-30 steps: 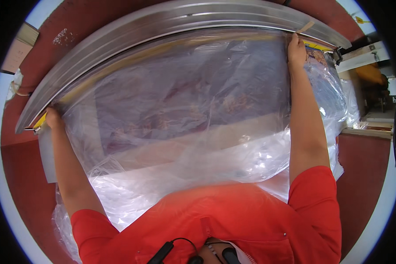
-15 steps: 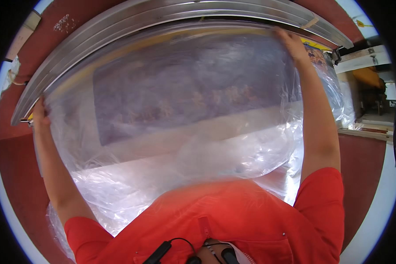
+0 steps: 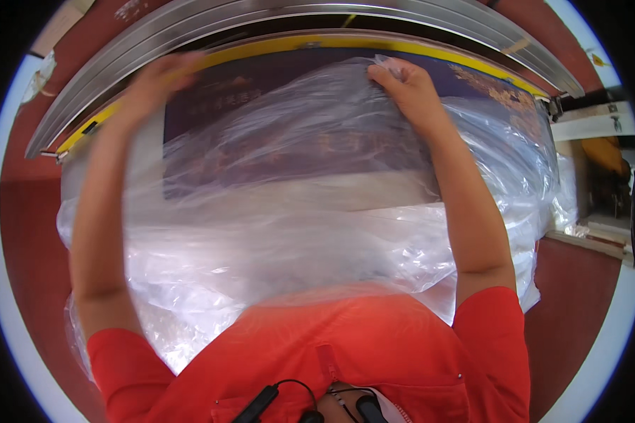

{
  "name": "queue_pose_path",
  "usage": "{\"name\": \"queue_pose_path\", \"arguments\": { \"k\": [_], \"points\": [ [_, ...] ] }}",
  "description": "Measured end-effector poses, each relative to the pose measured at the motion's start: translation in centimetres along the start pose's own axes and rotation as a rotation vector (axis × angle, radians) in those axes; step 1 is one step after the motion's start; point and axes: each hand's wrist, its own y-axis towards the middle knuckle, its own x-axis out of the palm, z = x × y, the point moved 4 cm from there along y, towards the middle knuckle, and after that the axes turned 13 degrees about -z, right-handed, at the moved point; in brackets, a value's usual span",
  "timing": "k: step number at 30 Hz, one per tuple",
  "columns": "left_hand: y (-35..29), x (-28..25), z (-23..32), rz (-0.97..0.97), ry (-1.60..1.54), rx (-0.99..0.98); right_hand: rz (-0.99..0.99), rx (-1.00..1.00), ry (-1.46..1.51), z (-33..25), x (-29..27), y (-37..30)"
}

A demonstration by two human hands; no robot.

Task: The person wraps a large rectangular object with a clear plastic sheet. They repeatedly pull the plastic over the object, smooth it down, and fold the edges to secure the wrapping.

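Clear plastic film lies in loose folds across the surface before me and reaches up to my red shirt. Through it shows a dark purple printed sheet with pale gold markings. My right hand pinches the film's gathered far edge above this sheet, thumb and fingers closed. Near the upper left corner of the dark sheet is my left hand. Motion smears its fingers, so I cannot tell whether they hold anything. A yellow strip runs along the far edge, just beyond both hands.
Beyond the yellow strip a long silver metal bar spans the far side, with a dark gap before it. Reddish-brown floor shows at both sides. To the right are a white rail and an orange object.
Both hands have moved inward from the far corners. The film's far edge has come nearer and bunched up, uncovering the yellow strip and the upper part of the dark sheet.
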Motion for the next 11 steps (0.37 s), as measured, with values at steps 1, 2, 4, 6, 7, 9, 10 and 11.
{"name": "queue_pose_path", "arguments": {
  "k": [1, 2, 4, 6, 7, 9, 10, 11],
  "points": [
    [1.4, 4.6, 4.4, -0.099, 0.118, 0.194, -0.012, -0.049, 0.023, -0.4, 0.0, -0.1],
    [2.7, 8.6, 7.0, -0.192, 0.292, 0.19, -0.024, -0.088, 0.045, -0.2, 0.3, 0.2],
    [4.6, 14.6, 9.1, -0.233, -0.249, 0.242, -0.027, -0.047, 0.118, -1.4, 0.3, -0.4],
    [3.7, 17.3, 10.9, -0.23, -0.336, 0.339, 0.142, -0.115, -0.198, -1.4, -2.9, -2.3],
    [2.1, 17.5, 10.9, -0.288, -0.266, 0.335, 0.225, -0.145, -0.357, -1.4, -4.6, -3.4],
    [-1.4, 15.0, 7.3, -0.442, -0.284, 0.248, 0.331, 0.009, -0.792, -0.7, -8.9, -6.7],
    [-3.0, 12.2, 4.0, -0.381, -0.206, 0.199, 0.353, 0.136, -0.92, -0.7, -10.5, -8.2],
    [-4.8, 8.7, 1.4, -0.312, -0.067, 0.216, 0.366, 0.258, -1.038, -0.6, -12.0, -9.3]
  ]
}}
